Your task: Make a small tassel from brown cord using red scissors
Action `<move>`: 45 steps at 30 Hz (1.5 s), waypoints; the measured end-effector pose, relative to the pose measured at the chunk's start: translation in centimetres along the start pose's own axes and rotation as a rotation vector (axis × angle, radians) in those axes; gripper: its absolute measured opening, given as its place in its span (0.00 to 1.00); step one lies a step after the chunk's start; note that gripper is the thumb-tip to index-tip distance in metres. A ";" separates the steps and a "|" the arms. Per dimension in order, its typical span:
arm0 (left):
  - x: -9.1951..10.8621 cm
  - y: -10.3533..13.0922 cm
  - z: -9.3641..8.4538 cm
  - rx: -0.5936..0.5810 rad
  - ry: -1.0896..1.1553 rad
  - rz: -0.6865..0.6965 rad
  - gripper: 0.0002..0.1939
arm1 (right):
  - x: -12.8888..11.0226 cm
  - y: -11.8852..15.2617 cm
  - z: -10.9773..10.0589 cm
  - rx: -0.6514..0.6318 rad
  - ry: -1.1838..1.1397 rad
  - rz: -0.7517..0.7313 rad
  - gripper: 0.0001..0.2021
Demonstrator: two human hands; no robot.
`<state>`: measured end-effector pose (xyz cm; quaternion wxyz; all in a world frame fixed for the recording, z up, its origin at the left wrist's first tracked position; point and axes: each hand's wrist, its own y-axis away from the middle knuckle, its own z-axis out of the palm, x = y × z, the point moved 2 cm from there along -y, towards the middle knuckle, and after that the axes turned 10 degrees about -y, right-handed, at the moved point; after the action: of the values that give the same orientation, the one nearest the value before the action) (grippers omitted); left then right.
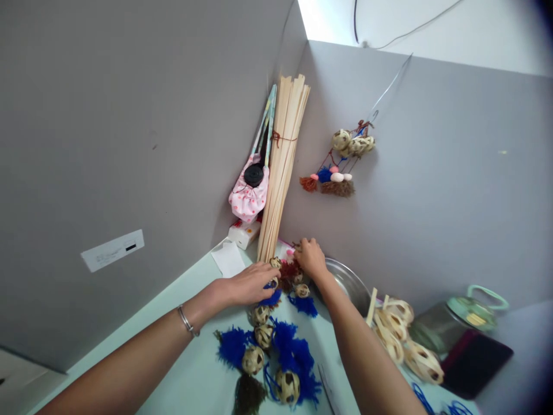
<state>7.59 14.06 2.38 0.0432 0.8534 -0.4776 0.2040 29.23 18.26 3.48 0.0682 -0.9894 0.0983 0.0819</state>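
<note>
My left hand [254, 282], with a silver bangle on its wrist, curls its fingers over a small woven bamboo ball [273, 283] with a blue tassel [272, 297]. My right hand [310, 257] reaches toward the wall, fingers bent around something small and brownish that is mostly hidden. Between the hands lie dark red tassels [288, 275] and another woven ball [302, 290] with a blue tassel [305, 305]. Closer to me, several woven balls [253, 359] with blue tassels [294, 351] and a dark olive tassel [249, 395] lie on the table.
A metal bowl [348, 282] stands beside my right forearm. Coiled bamboo strips [391, 328], a green-lidded bottle [449, 320] and a dark pouch [477, 363] lie right. Bamboo slats [283, 167] lean in the corner by a pink bag [249, 199]. Ball ornaments [352, 144] hang on the wall.
</note>
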 end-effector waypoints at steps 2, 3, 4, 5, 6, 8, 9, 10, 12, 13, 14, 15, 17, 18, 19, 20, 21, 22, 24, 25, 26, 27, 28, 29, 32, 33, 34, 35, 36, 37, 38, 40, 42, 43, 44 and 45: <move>-0.4 -0.9 1.1 0.013 0.012 -0.014 0.24 | 0.2 1.0 -0.5 -0.014 -0.025 -0.046 0.16; -0.6 -1.3 1.5 -0.002 0.017 -0.038 0.29 | 0.2 1.8 -0.5 -0.040 -0.040 -0.075 0.16; -0.8 -1.5 1.9 -0.032 0.017 -0.075 0.35 | 0.1 2.6 -0.4 -0.076 -0.055 -0.106 0.16; -0.9 -1.8 2.2 -0.074 0.013 -0.119 0.41 | -0.2 3.5 0.0 -0.117 -0.068 -0.137 0.16; -1.0 -2.0 2.4 -0.114 0.008 -0.163 0.45 | -0.4 4.4 0.5 -0.154 -0.077 -0.164 0.18; -1.0 -2.3 2.8 -0.165 -0.006 -0.225 0.49 | -1.0 6.1 1.8 -0.197 -0.086 -0.191 0.25; -1.0 -2.5 2.9 -0.170 -0.014 -0.242 0.49 | -1.3 6.7 2.5 -0.196 -0.086 -0.184 0.29; -1.0 -2.6 3.0 -0.162 -0.020 -0.246 0.49 | -1.5 7.1 3.0 -0.183 -0.087 -0.169 0.30; -1.0 -2.9 3.2 -0.123 -0.024 -0.238 0.47 | -1.8 7.5 3.7 -0.141 -0.099 -0.128 0.28; -1.0 -3.1 3.3 -0.101 -0.018 -0.225 0.44 | -1.8 7.5 3.8 -0.122 -0.112 -0.113 0.26; -1.0 -3.1 3.3 -0.080 -0.009 -0.208 0.40 | -1.8 7.6 3.7 -0.110 -0.131 -0.103 0.24; -0.9 -3.1 3.2 -0.066 0.000 -0.189 0.34 | -1.9 7.6 3.5 -0.102 -0.155 -0.100 0.22; -0.6 -2.8 2.9 -0.059 0.014 -0.154 0.22 | -1.9 8.1 2.7 -0.093 -0.210 -0.110 0.18; -0.3 -2.4 2.6 -0.058 0.026 -0.131 0.17 | -2.0 8.6 2.1 -0.088 -0.239 -0.120 0.17; -0.1 -1.9 2.2 -0.056 0.043 -0.105 0.14 | -2.1 9.2 1.4 -0.083 -0.267 -0.132 0.15; 0.3 -1.2 1.7 -0.049 0.071 -0.064 0.12 | -2.3 10.2 0.7 -0.078 -0.292 -0.145 0.15; 0.6 -0.4 1.3 -0.044 0.103 -0.026 0.13 | -2.4 11.3 0.0 -0.074 -0.320 -0.164 0.14; 0.9 0.5 0.9 -0.058 0.125 0.009 0.15 | -2.5 12.5 -0.7 -0.073 -0.351 -0.186 0.14; 1.4 2.7 0.4 -0.136 0.137 0.035 0.24 | -2.7 15.4 -1.6 -0.095 -0.459 -0.260 0.14; 1.5 3.8 0.3 -0.190 0.135 0.021 0.30 | -2.8 16.8 -1.8 -0.121 -0.515 -0.298 0.16; 1.6 4.9 0.3 -0.236 0.151 0.010 0.38 | -2.7 18.2 -1.7 -0.157 -0.546 -0.325 0.18; 1.8 5.9 0.4 -0.271 0.172 0.000 0.47 | -2.7 19.4 -1.4 -0.204 -0.559 -0.350 0.22; 2.1 6.9 0.6 -0.299 0.192 -0.013 0.54 | -2.6 20.5 -0.9 -0.233 -0.558 -0.359 0.29; 2.4 7.7 0.9 -0.315 0.203 -0.031 0.58 | -2.6 21.4 -0.3 -0.258 -0.544 -0.353 0.35; 3.8 9.6 2.0 -0.306 0.214 -0.033 0.62 | -2.7 23.3 2.0 -0.281 -0.489 -0.300 0.49; 4.3 10.1 2.4 -0.303 0.218 -0.023 0.63 | -2.8 23.7 2.6 -0.273 -0.471 -0.278 0.50; 4.8 10.5 2.7 -0.304 0.218 -0.020 0.64 | -3.1 24.1 3.1 -0.261 -0.450 -0.254 0.49; 5.2 10.9 3.0 -0.309 0.218 -0.022 0.64 | -3.3 24.5 3.5 -0.245 -0.424 -0.229 0.49; 5.6 11.3 3.3 -0.318 0.216 -0.027 0.65 | -3.6 24.9 3.7 -0.229 -0.397 -0.207 0.48; 5.8 11.6 3.5 -0.324 0.215 -0.033 0.65 | -3.9 25.3 3.9 -0.211 -0.369 -0.188 0.47; 6.0 12.0 3.5 -0.327 0.215 -0.040 0.64 | -4.3 25.8 4.0 -0.196 -0.345 -0.171 0.46; 6.1 12.7 3.4 -0.321 0.211 -0.055 0.62 | -5.0 26.6 4.0 -0.167 -0.313 -0.148 0.44; 6.3 13.7 3.1 -0.326 0.209 -0.075 0.60 | -5.6 27.4 4.0 -0.146 -0.301 -0.143 0.41; 6.4 14.3 2.9 -0.337 0.216 -0.083 0.60 | -5.8 27.7 4.0 -0.139 -0.301 -0.148 0.39; 6.6 15.0 2.7 -0.354 0.228 -0.089 0.61 | -5.9 28.0 4.1 -0.135 -0.303 -0.158 0.38; 6.8 15.6 2.6 -0.365 0.243 -0.096 0.63 | -6.0 28.2 4.2 -0.134 -0.308 -0.169 0.36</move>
<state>-1.48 -0.47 0.80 0.2640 0.8225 -0.4567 0.2129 17.05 -7.36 -2.94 0.0230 -0.9723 -0.0024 0.2327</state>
